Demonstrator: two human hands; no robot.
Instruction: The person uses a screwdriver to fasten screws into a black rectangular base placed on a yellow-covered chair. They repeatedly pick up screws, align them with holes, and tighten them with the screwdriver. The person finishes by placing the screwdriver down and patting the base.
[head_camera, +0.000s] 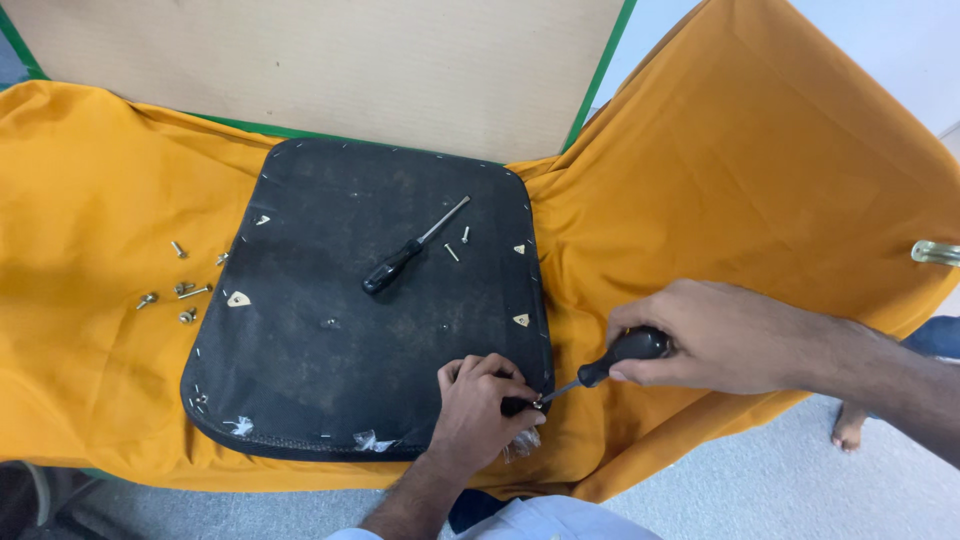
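We're mid-job on the black seat pad (340, 330), lying underside up on the orange cloth (740, 180). Our right hand (715, 335) grips a screwdriver (610, 362), tip at the pad's near-right corner, where our left hand (480, 405) pinches a fitting. Some screws look already out: about six loose screws (180, 290) on the cloth, two more on the pad, plus a second screwdriver (405, 255).

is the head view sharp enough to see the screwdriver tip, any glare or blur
Head view: even, soft light, no glare, faint shadows. The black seat base is sharp. The screwdriver in the right hand is clear, but its tip by the left hand is too small to resolve. Wide-lens bowing at edges.
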